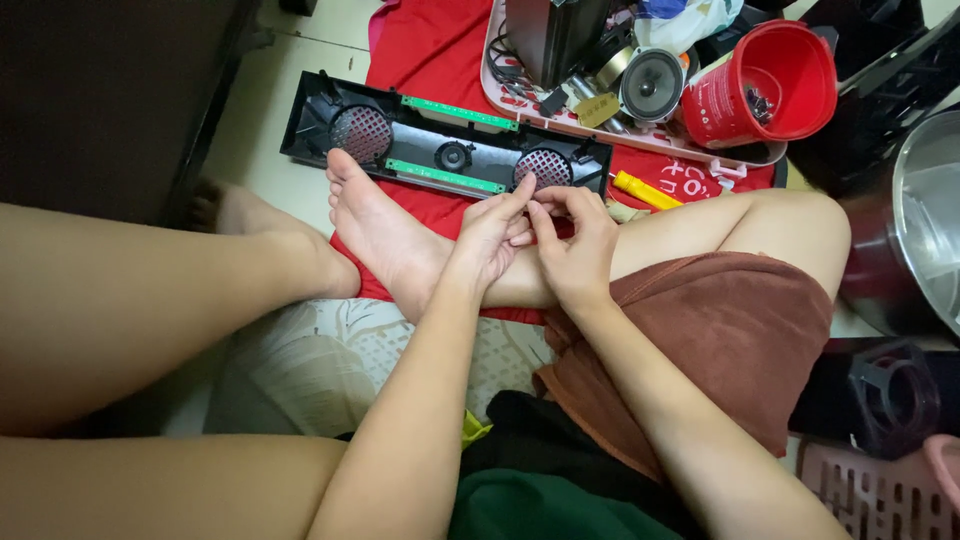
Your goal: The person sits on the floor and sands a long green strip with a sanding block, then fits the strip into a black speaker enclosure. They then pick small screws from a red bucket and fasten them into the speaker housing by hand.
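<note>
1. A seated person's left hand [490, 235] and right hand [575, 240] meet fingertip to fingertip over a crossed leg; whether the narrow grip pinches anything cannot be told.
2. Just beyond, a black speaker housing [445, 145] lies opened on a red cloth [420, 50].
3. A yellow-handled screwdriver [645, 190] and red cup [765, 85] sit nearby.

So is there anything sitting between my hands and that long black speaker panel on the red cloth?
Nothing visible. The left hand and right hand meet just short of the black speaker panel, with only a strip of red cloth between. The yellow screwdriver lies off to the right.
</note>
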